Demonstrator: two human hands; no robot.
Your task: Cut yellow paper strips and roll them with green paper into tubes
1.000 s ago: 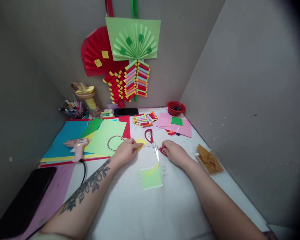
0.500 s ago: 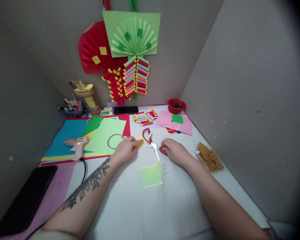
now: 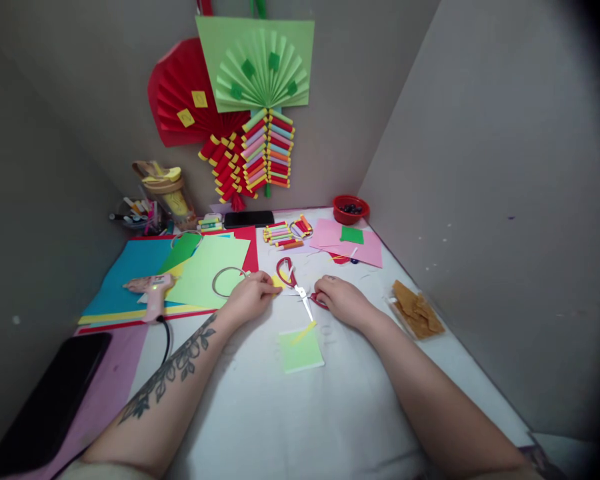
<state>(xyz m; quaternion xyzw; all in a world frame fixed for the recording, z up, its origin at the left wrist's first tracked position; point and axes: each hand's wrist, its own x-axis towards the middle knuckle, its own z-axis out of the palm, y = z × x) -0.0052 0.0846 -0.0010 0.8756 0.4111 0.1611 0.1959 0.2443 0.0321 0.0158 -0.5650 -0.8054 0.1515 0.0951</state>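
On the white tabletop, a pair of scissors (image 3: 303, 293) with red handles lies with its blades spread. My right hand (image 3: 344, 298) has its fingers curled at the right handle loop. The other loop stands off to the left, close to my left hand (image 3: 251, 295), whose fingers are pressed together at a small piece of yellow paper (image 3: 279, 282). That hand partly covers the yellow piece. Nearer to me lies a light green paper square (image 3: 301, 353) with a thin yellow strip (image 3: 304, 333) across its upper part, just below one blade tip.
Coloured sheets (image 3: 215, 260), a metal ring (image 3: 215, 281) and a pink glue gun (image 3: 156, 297) lie left. Several small paper rolls (image 3: 277, 232), a phone (image 3: 249, 219) and a red bowl (image 3: 351, 212) stand behind. Brown pieces in a pack (image 3: 416, 312) lie right; paper fans (image 3: 266, 70) hang on the wall.
The view has shifted slightly. The scissors' left loop sits a little further left, and my left fingers have drawn in at the yellow paper. My right hand stays at its handle.
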